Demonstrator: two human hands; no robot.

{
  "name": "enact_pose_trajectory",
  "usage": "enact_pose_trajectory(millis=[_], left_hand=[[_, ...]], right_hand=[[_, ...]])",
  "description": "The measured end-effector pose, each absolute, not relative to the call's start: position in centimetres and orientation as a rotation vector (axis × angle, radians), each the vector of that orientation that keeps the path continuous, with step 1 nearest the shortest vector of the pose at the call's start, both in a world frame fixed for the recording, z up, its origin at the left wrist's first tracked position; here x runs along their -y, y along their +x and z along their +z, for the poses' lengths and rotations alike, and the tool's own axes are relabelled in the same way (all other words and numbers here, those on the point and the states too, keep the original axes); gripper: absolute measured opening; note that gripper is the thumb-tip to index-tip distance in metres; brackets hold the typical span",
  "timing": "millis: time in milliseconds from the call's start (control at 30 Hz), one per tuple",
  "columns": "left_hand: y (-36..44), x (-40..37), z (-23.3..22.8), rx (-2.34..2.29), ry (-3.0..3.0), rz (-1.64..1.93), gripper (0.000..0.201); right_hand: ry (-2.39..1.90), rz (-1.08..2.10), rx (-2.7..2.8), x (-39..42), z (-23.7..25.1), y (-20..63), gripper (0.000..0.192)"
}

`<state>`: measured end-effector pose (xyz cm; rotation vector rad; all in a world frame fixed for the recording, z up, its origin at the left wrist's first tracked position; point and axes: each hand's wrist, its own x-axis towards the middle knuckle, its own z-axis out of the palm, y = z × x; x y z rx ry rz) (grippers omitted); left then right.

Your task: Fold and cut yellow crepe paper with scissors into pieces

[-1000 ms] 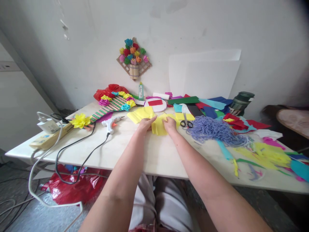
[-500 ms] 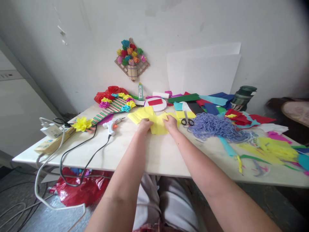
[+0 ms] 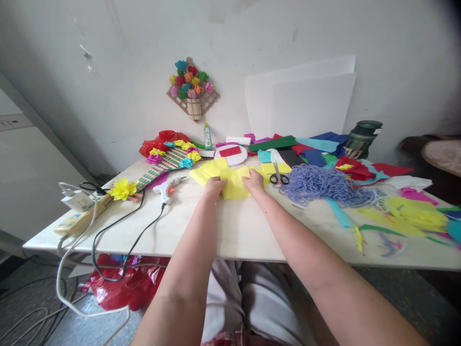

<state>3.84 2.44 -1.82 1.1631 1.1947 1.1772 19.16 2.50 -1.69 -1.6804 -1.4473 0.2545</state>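
Yellow paper (image 3: 236,185): crepe sheet lying mid-desk (image 3: 237,230), just beside the scissors (image 3: 278,177)
Left hand (image 3: 214,185): fingers closed, pinching the sheet's left edge
Right hand (image 3: 254,181): fingers curled down on the right edge (thumb hidden)
Doing it well: I'd judge even tension from both sides keeps the pleats straight, pressing each crease flat
Nearby: glue gun (image 3: 166,186) lies apart, to the left

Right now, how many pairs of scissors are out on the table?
1. The scissors lie flat on the table, just right of the right hand and left of the purple string pile. Others may be hidden under the paper scraps.
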Motion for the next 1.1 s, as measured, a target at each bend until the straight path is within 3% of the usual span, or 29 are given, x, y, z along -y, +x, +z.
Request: enact_pose_trajectory(millis=[567,867,1100], left_hand=[[3.8,-2.0,-1.2,-0.982,1.01,1.179,0.026],[3.2,-2.7,-1.6,-1.437,1.302,1.12,0.014],[3.1,-2.6,-1.0,-1.581,1.419,1.101,0.006]], right_hand=[[-1.64,0.302,1.385,-3.0,-2.2,19.9,0.033],[-1.557,0.223,1.466,-2.7,-2.3,20.1,0.034],[-1.492,0.199,1.561,-2.9,-2.7,20.0,0.015]])
